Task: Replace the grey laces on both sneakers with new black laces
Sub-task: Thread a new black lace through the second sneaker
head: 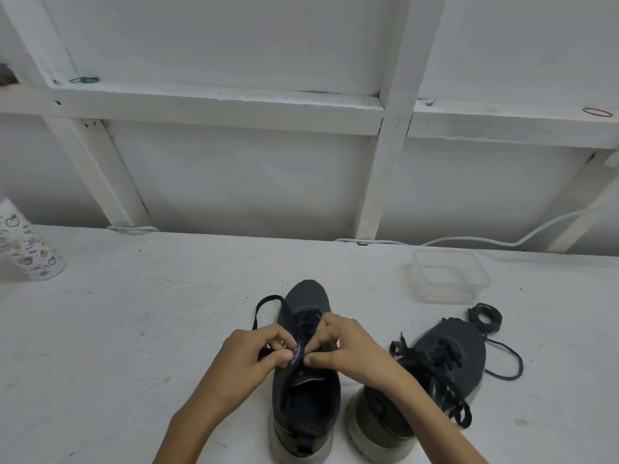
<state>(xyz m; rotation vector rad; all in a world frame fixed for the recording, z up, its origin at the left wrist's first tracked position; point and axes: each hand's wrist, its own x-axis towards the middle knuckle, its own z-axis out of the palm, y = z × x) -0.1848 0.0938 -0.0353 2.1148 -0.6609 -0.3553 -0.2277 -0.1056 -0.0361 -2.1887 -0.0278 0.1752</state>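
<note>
I have the dark grey knit sneaker with the pale sole (303,380) standing straight in front of me on the white textured counter (134,313), heel near, toe pointing far, so its long axis runs directly away from me. My left hand (248,354) and right hand (338,346) meet over its tongue, both pinched closed on the flat black lace (264,308) at about the upper eyelets; the exact eyelet is hidden under my fingers. A loose loop of that lace arcs out to the left of the toe, so my left hand is the nearer one to draw the slack through, I judge. Just right of this shoe, the second dark grey sneaker (445,366) lies angled toward the far right, already threaded with black lace, its ends trailing loose on the counter. Beyond its toe sits a coiled bundle of dark cord (485,318), probably a removed lace, and farther off an empty clear plastic tub (449,274). A patterned white bottle (26,246) stands far left, well apart. Nothing blocks my hands.
</note>
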